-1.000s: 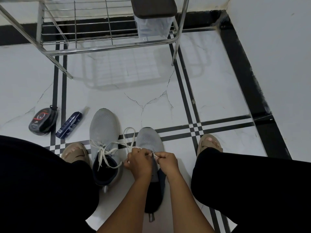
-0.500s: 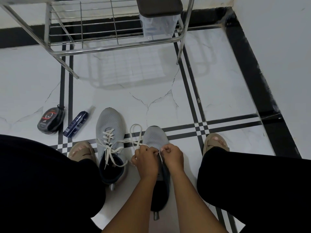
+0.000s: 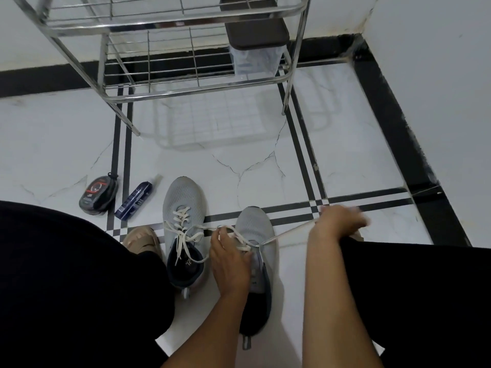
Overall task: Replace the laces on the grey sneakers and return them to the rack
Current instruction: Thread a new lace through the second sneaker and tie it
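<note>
Two grey sneakers stand on the white floor between my knees. The left sneaker (image 3: 183, 203) carries a loosely threaded white lace (image 3: 182, 229). My left hand (image 3: 229, 258) rests on the right sneaker (image 3: 255, 224) and holds a lace strand at its eyelets. My right hand (image 3: 338, 220), blurred by motion, grips the other lace end (image 3: 287, 233) and has it stretched taut out to the right, above my right knee. The metal shoe rack (image 3: 170, 83) stands beyond the sneakers, against the wall.
A round black shoe-polish tin (image 3: 98, 195) and a dark blue tube (image 3: 134, 197) lie left of the sneakers. A brown-lidded bin (image 3: 253, 38) sits on the rack's right side. A white wall runs along the right. My sandalled left foot (image 3: 140, 239) is beside the left sneaker.
My right hand has left the right sneaker's eyelets and swung out to the right, pulling the lace taut. My left hand stays on the sneaker. The camera has tilted up, showing more rack.
</note>
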Demonstrator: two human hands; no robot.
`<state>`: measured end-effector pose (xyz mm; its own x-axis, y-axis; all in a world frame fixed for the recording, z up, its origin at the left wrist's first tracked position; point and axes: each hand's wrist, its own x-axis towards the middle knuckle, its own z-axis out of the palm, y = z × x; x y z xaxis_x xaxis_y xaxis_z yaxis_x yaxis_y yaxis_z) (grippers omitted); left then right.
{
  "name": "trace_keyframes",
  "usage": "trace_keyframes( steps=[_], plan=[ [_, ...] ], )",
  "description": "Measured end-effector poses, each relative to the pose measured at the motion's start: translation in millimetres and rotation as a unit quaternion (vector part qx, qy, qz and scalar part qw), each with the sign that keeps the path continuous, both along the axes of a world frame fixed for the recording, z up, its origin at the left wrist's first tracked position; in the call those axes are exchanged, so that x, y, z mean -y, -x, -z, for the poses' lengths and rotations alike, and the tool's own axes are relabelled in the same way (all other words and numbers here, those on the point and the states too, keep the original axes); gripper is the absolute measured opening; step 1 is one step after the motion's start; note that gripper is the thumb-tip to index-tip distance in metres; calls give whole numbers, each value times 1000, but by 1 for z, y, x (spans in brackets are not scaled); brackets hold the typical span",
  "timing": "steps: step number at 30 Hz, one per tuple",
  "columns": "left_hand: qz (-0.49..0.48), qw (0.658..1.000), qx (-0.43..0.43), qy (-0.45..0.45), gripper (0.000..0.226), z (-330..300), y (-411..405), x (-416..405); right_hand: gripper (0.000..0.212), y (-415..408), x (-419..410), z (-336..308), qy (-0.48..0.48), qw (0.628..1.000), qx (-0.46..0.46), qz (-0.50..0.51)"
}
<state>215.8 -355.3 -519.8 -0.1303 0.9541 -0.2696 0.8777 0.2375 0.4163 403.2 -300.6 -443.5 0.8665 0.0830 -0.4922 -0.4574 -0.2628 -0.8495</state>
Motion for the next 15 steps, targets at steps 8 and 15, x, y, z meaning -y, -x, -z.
trace_keyframes(
  steps=[8, 15],
  plan=[
    [-7, 996, 30, 87, 82, -20, 12, 25, 24, 20, 3, -20, 190, 903, 171, -345],
    [84, 980, -20, 178, 29, -18, 25, 17, 18, 93, 68, 66, 319, 730, 118, -593]
  ],
)
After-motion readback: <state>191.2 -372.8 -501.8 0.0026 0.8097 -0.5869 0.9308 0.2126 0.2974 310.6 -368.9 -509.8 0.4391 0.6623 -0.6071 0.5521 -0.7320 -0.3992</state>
